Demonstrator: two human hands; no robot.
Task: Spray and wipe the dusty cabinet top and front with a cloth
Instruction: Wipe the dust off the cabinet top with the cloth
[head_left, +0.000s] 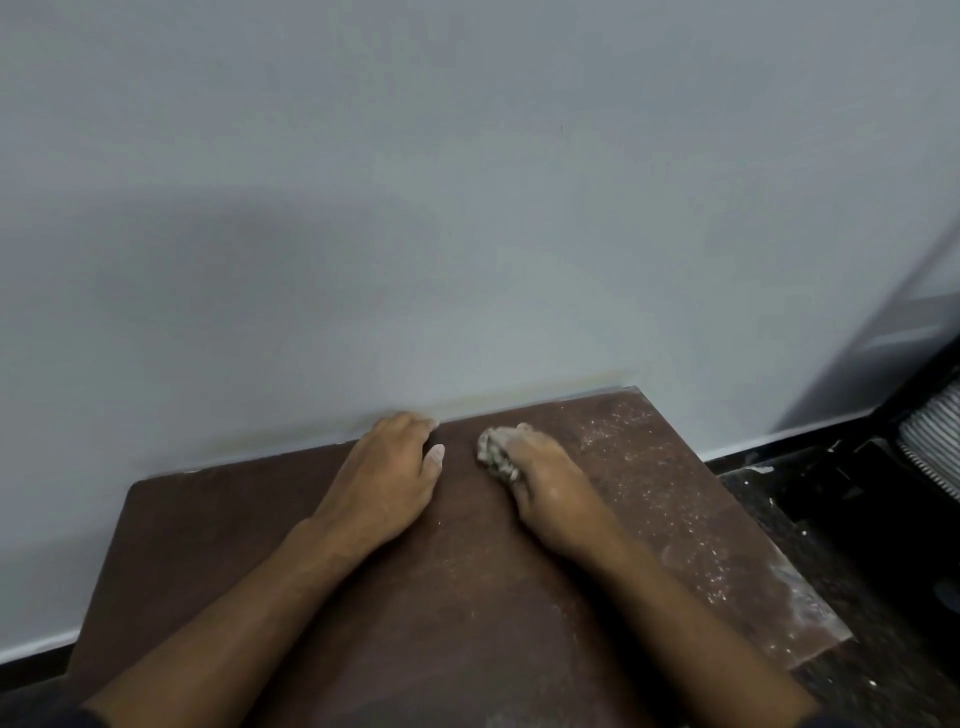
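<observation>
Cabinet top (363, 623): flat brown board, rounded at the far-left corner, back edge tight against the wall; smooth and dark across the left and middle, speckled with pale dust and grit along the right side, a whitish smear near the front-right corner.
Cloth (496, 457): small crumpled wad, grey-white and mottled, lumpy in texture, lying on the cabinet top just short of the back edge, right of centre.
Right hand (545, 486): palm down, fingers curled over the cloth and gripping it, pressing it onto the board; fingertips buried in the wad, knuckles dusted pale.
Left hand (387, 483): flat on the cabinet top beside the cloth but apart from it, fingers relaxed and reaching to the back edge, tips up against the wall; thumb stretched out toward the right hand, nail dusted white.
Wall (467, 208): plain pale grey, matte, a faint yellowish stain just above the back edge.
Floor (857, 545): dark and speckled, off the right edge, with white flecks.
Ribbed object (932, 441): grey and finely ridged, far right, cut off by the frame; hard to identify.
Hidden: cabinet front out of sight below the frame; both forearms cropped at the bottom; underside of the cloth covered by the right hand.
</observation>
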